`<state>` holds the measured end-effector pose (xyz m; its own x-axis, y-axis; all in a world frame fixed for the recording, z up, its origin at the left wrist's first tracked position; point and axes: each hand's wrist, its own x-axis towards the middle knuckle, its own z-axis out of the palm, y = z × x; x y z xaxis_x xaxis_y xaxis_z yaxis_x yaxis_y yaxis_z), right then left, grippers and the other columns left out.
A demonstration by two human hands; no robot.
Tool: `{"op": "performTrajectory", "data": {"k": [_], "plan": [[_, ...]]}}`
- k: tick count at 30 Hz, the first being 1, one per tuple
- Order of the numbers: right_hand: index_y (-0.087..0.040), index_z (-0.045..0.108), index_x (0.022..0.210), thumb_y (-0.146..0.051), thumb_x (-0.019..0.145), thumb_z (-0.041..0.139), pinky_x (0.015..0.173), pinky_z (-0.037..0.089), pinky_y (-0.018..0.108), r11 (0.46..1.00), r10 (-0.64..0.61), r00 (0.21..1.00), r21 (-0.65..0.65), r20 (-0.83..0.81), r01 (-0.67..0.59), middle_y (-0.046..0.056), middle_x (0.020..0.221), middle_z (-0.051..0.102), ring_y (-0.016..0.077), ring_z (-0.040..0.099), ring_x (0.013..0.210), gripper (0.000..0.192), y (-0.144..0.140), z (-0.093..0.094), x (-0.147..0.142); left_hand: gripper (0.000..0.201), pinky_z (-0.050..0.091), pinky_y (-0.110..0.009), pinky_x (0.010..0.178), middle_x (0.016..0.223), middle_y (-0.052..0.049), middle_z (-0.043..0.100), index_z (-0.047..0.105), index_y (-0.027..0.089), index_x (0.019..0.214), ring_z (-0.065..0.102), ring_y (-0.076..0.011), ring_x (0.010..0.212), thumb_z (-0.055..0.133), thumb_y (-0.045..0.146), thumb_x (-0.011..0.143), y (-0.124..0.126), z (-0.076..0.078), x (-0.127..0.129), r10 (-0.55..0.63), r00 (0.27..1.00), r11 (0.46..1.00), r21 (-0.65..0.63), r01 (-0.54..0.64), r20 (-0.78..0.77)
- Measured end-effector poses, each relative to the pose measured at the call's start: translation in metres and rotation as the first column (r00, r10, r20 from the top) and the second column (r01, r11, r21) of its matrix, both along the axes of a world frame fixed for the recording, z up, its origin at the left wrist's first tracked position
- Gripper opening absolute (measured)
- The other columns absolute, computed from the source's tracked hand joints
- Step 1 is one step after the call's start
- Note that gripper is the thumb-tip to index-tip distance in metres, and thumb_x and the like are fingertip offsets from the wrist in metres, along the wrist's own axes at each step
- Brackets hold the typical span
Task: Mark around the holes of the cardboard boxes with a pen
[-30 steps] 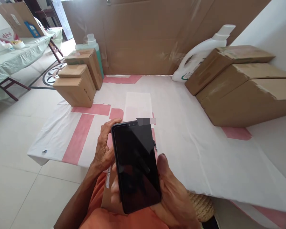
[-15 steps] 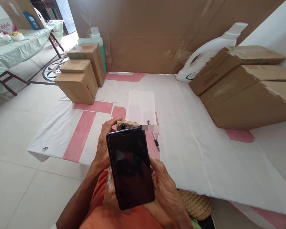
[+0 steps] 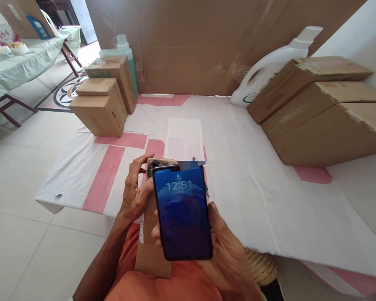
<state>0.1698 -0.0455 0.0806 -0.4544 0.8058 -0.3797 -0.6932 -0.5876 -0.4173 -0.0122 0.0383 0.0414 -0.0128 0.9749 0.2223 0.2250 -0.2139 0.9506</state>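
A smartphone [image 3: 183, 221] with a lit blue lock screen, showing 12:51, is held upright in my right hand [image 3: 227, 251]. My fingers wrap behind it and my thumb lies along its right edge. Under the phone, a long narrow cardboard box [image 3: 153, 261] leans from my lap to the table's edge. My left hand [image 3: 136, 192] grips the upper end of this box, its thumb across the top face near the phone's left edge. A black ring-like mark or opening shows at the box's far end, partly covered by the phone.
A white sheet of paper [image 3: 184, 136] lies on the pink-and-white tablecloth [image 3: 235, 167]. Cardboard boxes [image 3: 97, 113] and a green bottle [image 3: 133, 71] stand left; larger cartons [image 3: 319, 121] and a white jug [image 3: 269, 67] stand right. A cardboard panel [image 3: 188, 46] closes the back.
The phone's dark screen has lit up. My right hand has shifted the phone slightly right, uncovering more of the cardboard box and my left thumb, and covering most of the pen.
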Motion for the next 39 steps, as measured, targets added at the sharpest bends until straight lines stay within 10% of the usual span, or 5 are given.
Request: {"op": "performTrajectory", "data": {"k": [4,8,13,19,39], "plan": [[-0.023,0.084,0.115,-0.078,0.091,0.068,0.093,0.063,0.056,0.973,-0.230,0.888,0.072,0.398,0.220,0.014,0.114,0.084,0.0364,0.080,0.099,0.062,0.000,-0.005,0.031,0.056,0.053,-0.046,0.104,0.146,-0.011,0.066,0.062,0.029,0.145,0.063,-0.0347,0.131,0.067,0.054,0.096,0.001,-0.006,-0.009,-0.002,1.000,0.999,-0.035,0.003,0.022],[-0.027,0.074,0.086,-0.059,0.085,0.085,0.078,0.055,0.035,0.852,-0.502,0.494,0.307,0.710,0.424,0.001,0.087,0.073,0.0240,0.065,0.084,0.033,0.012,-0.033,0.074,0.054,0.049,-0.046,0.107,0.146,-0.011,0.066,0.062,0.027,0.143,0.063,-0.0344,0.132,0.067,0.052,0.095,0.003,-0.010,-0.014,0.052,0.998,0.997,-0.064,-0.049,0.040],[-0.027,0.041,0.066,-0.065,0.083,0.072,0.060,0.026,0.032,0.868,-0.438,0.049,0.407,0.898,0.284,-0.007,0.066,0.031,0.0155,0.027,0.066,0.052,0.022,-0.092,0.120,0.053,0.048,-0.046,0.108,0.147,-0.011,0.065,0.062,0.026,0.142,0.062,-0.0345,0.134,0.067,0.051,0.095,0.004,-0.012,-0.014,0.078,0.996,0.994,-0.077,-0.075,0.043],[-0.026,0.046,0.067,-0.061,0.084,0.062,0.060,0.024,0.033,0.881,-0.350,-0.091,0.361,0.932,0.305,-0.008,0.061,0.028,0.0153,0.027,0.063,0.042,0.018,-0.128,0.139,0.053,0.049,-0.045,0.105,0.147,-0.011,0.065,0.063,0.025,0.141,0.062,-0.0342,0.134,0.066,0.050,0.095,0.007,-0.012,-0.013,0.097,0.995,0.992,-0.084,-0.095,0.018],[-0.015,0.077,0.093,-0.055,0.087,0.048,0.082,0.050,0.049,0.907,-0.348,-0.498,0.419,0.794,0.034,0.017,0.089,0.069,0.0319,0.062,0.079,0.050,0.014,-0.150,0.160,0.053,0.055,-0.041,0.102,0.141,-0.009,0.071,0.066,0.025,0.140,0.065,-0.0323,0.131,0.069,0.049,0.094,0.009,-0.013,-0.019,0.110,0.994,0.992,-0.054,-0.110,0.002]]}}
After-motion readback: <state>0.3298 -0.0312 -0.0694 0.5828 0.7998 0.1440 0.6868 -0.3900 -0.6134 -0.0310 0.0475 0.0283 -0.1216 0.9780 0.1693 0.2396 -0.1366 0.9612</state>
